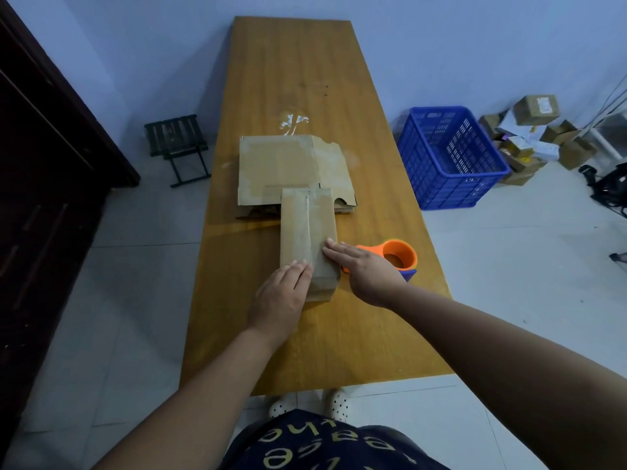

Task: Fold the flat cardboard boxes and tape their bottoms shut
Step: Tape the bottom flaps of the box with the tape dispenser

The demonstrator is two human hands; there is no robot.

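A folded brown cardboard box (307,228) stands on the wooden table (295,69) with its taped bottom facing up; a strip of clear tape runs along the centre seam. My left hand (281,293) lies flat on the near left part of that face, fingers straight. My right hand (363,266) presses flat on the near right edge of the box. Just behind the box lies a stack of flat cardboard boxes (288,167). An orange tape dispenser (397,256) sits on the table right of the box, partly hidden by my right hand.
A blue plastic crate (448,157) stands on the floor right of the table, with a pile of small cardboard parcels (532,134) beyond it. A dark folding stool (178,144) is on the left, next to a dark wooden cabinet (40,171). A tape scrap (293,122) sticks to the tabletop.
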